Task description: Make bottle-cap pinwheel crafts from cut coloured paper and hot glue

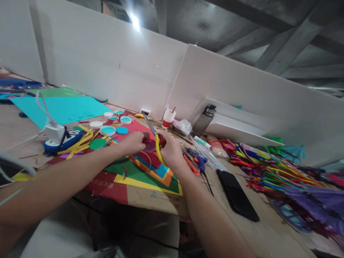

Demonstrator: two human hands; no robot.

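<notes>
While your 2 hands meet over the stack of colored paper [150, 172], your left hand [133, 142] pinches a small dark red paper piece [149, 145]. Your right hand [170, 152] is curled tight around yellow-handled scissors [157, 147], whose blades point up and away from you. The red piece sits right at the scissors, above the stack. Left of the stack lie round lids [108, 130] with blue middles. Right of the stack rest a black phone [238, 195] and a heap of bright strips [268, 172].
</notes>
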